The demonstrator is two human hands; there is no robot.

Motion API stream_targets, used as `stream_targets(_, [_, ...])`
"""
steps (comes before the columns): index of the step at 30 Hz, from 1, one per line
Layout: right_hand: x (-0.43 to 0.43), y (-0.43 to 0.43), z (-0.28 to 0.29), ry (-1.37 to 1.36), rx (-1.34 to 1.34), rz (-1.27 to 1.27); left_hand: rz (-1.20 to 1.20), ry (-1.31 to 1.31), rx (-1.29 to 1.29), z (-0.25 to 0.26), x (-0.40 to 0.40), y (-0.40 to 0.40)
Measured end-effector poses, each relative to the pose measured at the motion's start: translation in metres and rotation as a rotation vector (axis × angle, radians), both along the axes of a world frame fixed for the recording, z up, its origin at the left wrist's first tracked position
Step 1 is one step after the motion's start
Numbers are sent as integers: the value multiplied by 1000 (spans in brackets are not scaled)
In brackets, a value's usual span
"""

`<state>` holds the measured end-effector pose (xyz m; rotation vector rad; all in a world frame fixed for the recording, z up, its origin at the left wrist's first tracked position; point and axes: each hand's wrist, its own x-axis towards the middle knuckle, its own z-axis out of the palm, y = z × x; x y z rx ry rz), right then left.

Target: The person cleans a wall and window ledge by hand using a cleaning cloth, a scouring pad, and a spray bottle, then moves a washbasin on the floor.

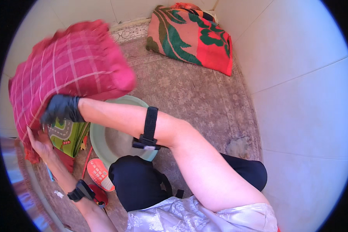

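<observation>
A folded magenta plaid cloth, fringed along its far edge, is held up at the left. My right hand, in a black glove, grips its near edge. My bare left hand holds the lower left corner, with its fingertips partly hidden by the fabric. Below the two hands stands a folded green mat printed with a road. A pale green basin sits under my right forearm, partly covered by it and by my knee. The basin's inside looks greyish; whether it holds water I cannot tell.
A folded blanket with green leaves and red patches lies against the back wall. Patterned carpet covers the floor, bounded by a tiled wall at right. A red oval item bearing writing and a crumpled translucent clump lie there.
</observation>
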<state>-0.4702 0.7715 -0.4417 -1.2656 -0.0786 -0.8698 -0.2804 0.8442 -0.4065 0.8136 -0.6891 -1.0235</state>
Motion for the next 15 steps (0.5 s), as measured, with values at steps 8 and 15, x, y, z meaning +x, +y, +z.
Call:
stream_targets(8, [-317, -46, -161, 1207, -49, -1033, 35, -620, 626, -100, 16, 22])
stream_targets(15, [-437, -79, -193, 2045, -503, -1333, -73, -1005, 913, -120, 77, -58])
